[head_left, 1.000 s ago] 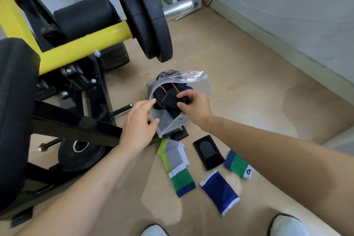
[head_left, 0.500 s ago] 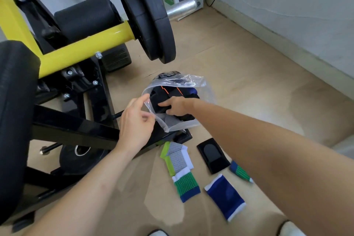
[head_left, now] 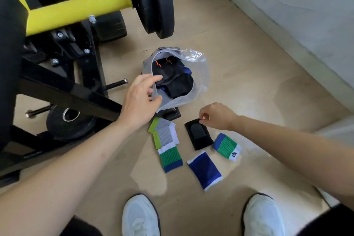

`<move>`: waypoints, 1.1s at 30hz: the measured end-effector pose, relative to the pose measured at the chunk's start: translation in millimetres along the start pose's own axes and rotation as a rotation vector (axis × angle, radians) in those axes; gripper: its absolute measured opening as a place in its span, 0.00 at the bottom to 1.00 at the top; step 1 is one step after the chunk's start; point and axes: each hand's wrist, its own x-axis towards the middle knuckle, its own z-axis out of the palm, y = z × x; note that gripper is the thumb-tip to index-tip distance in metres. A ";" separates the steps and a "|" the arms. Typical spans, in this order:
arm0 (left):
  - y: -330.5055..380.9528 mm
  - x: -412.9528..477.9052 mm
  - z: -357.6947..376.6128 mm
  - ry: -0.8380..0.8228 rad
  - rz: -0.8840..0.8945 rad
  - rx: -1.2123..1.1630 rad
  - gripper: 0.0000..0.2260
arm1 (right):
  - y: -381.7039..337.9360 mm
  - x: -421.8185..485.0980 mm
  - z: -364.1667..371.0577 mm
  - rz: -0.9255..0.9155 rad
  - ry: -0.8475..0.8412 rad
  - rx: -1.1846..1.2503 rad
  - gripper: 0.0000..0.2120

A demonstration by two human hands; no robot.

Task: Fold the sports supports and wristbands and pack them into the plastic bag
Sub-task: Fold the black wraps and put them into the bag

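Note:
A clear plastic bag stands open on the floor with black supports inside it. My left hand pinches the bag's near rim and holds it open. My right hand pinches the top edge of a black pad-like support lying flat on the floor. Around it lie a grey and lime wristband, a green, white and blue wristband, a blue wristband and a green and blue wristband.
A yellow and black weight machine with black plates fills the left and back. Its black frame foot sits just under the bag. My white shoes stand at the bottom edge. A wall skirting runs along the right.
My right hand has come out of the bag and moved down to the black support on the floor, pinching its edge. My left hand still holds the bag's rim. The camera tilted down.

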 end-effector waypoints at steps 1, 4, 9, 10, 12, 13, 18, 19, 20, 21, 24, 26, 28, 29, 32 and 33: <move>1.3 -2.1 2.4 0.000 -0.004 -0.027 0.23 | 9.6 3.3 11.7 0.040 -0.093 -0.039 0.12; 1.0 -9.2 6.4 0.001 -0.020 -0.058 0.23 | 23.5 14.0 47.4 0.088 -0.165 -0.082 0.30; -3.7 -17.6 2.8 -0.005 -0.036 -0.041 0.23 | 22.2 25.0 83.5 0.121 -0.134 -0.182 0.39; -5.2 -19.0 2.1 -0.005 -0.030 -0.030 0.23 | 20.7 26.7 84.7 0.135 -0.121 -0.176 0.37; -6.6 -23.5 1.5 -0.006 -0.018 0.010 0.22 | 20.6 30.1 85.2 0.148 -0.097 -0.056 0.28; -6.5 -26.4 1.5 -0.002 -0.013 0.038 0.21 | 20.0 30.8 82.5 0.147 -0.089 0.045 0.22; -2.4 -45.6 9.5 0.023 -0.012 0.084 0.13 | 6.0 11.8 40.0 0.130 -0.103 0.440 0.06; -0.3 -49.0 12.6 0.004 -0.044 0.050 0.13 | -0.4 3.9 27.1 0.138 -0.121 0.532 0.05; 2.5 -52.0 15.3 -0.017 -0.078 0.015 0.12 | -7.6 -4.4 13.6 0.138 -0.146 0.616 0.05; 5.2 -54.6 17.8 -0.038 -0.115 -0.017 0.13 | -15.2 -12.7 0.0 0.128 -0.167 0.689 0.05; 12.9 -59.6 26.0 -0.144 -0.278 -0.096 0.15 | -38.0 -36.9 -36.9 0.088 -0.167 0.862 0.05; 20.5 -61.6 29.5 -0.253 -0.418 -0.206 0.17 | -52.7 -51.9 -57.1 0.085 -0.119 0.928 0.07; 32.6 -65.2 30.0 -0.363 -0.506 -0.349 0.14 | -66.0 -68.2 -73.8 0.074 -0.070 0.948 0.08; 39.0 -67.3 29.2 -0.403 -0.523 -0.416 0.12 | -71.8 -76.7 -81.0 0.064 -0.041 0.955 0.08; 52.0 -71.8 24.5 -0.442 -0.510 -0.519 0.08 | -84.2 -99.8 -95.1 0.056 0.106 0.919 0.09; 55.7 -72.8 22.2 -0.442 -0.507 -0.539 0.07 | -85.6 -105.6 -96.1 0.062 0.167 0.891 0.09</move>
